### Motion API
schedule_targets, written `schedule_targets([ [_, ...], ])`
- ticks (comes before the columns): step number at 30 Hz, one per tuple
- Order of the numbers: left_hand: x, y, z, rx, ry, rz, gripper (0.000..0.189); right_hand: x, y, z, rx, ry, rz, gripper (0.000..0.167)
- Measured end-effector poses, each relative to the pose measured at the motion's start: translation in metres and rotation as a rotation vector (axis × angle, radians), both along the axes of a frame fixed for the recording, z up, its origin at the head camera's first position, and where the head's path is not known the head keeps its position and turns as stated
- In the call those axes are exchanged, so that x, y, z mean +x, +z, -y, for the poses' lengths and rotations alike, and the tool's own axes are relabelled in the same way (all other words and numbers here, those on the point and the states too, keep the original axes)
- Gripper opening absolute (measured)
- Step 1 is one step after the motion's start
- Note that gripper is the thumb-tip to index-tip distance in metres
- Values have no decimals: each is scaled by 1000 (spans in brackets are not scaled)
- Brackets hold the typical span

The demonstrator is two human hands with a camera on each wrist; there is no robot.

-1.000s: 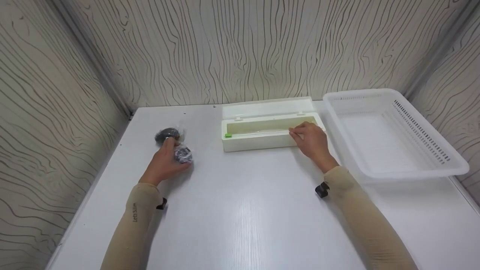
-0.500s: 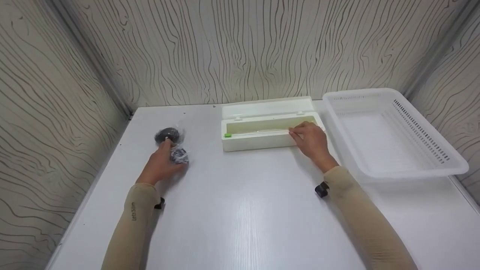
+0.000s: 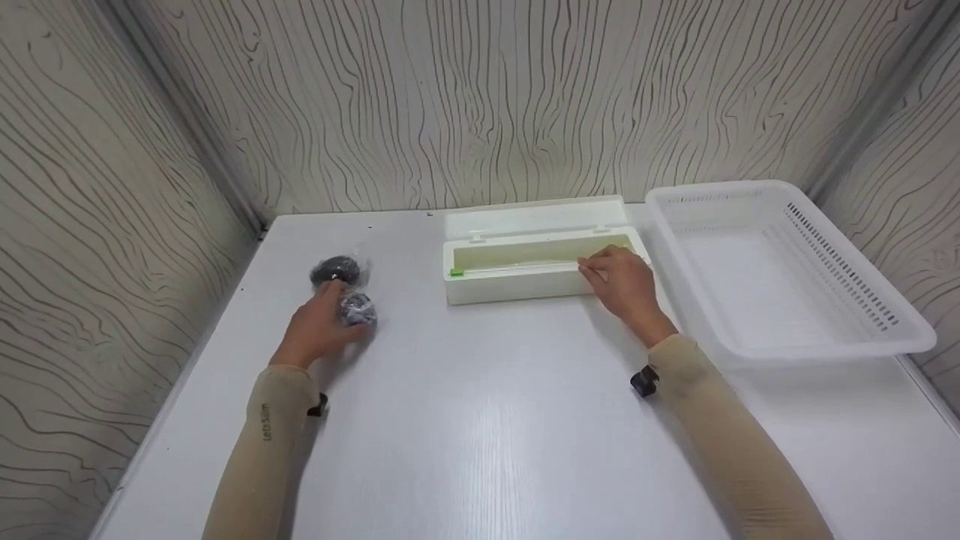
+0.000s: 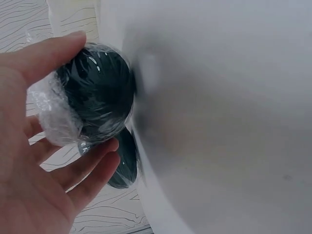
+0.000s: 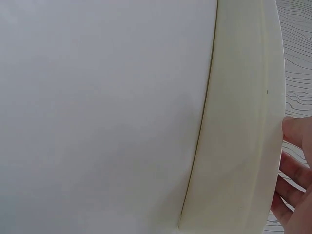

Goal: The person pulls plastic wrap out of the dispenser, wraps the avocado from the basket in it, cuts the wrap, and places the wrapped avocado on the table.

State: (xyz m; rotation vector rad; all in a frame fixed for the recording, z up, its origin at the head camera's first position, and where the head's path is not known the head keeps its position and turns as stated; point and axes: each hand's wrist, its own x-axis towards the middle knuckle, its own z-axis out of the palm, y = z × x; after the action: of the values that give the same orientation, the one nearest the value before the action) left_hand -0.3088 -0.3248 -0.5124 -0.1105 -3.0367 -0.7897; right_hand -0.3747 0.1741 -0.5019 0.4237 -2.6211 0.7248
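Note:
In the head view my left hand (image 3: 316, 326) has its thumb and fingers around a dark, rounded lump wrapped in cling film (image 3: 358, 309). The left wrist view shows the wrapped lump (image 4: 100, 90) up close, low against the table, with crumpled film toward my palm. Right behind it lies a second film-wrapped dark lump (image 3: 335, 271). My right hand (image 3: 626, 285) pinches with thumb and index finger at the front rim of a white cling film box (image 3: 517, 286), where a faint clear edge of film shows. Its lid (image 3: 532, 216) is tipped back, and a green cutter (image 3: 457, 272) sits at the left end.
A white plastic basket (image 3: 832, 349) with slotted sides stands to the right of the box. Wood-patterned walls (image 3: 480, 105) close in the white table (image 3: 480, 420) at the back and on both sides.
The left hand has shifted slightly left, drawing the nearer wrapped lump a little left with it early on; lately the lump stays put. The right hand has held its place at the box.

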Motion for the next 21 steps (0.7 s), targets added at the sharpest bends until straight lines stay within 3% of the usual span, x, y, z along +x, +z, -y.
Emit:
schedule_targets([
  [21, 3, -1, 8, -6, -10, -22, 88, 2, -3, -1, -26, 4, -17, 19],
])
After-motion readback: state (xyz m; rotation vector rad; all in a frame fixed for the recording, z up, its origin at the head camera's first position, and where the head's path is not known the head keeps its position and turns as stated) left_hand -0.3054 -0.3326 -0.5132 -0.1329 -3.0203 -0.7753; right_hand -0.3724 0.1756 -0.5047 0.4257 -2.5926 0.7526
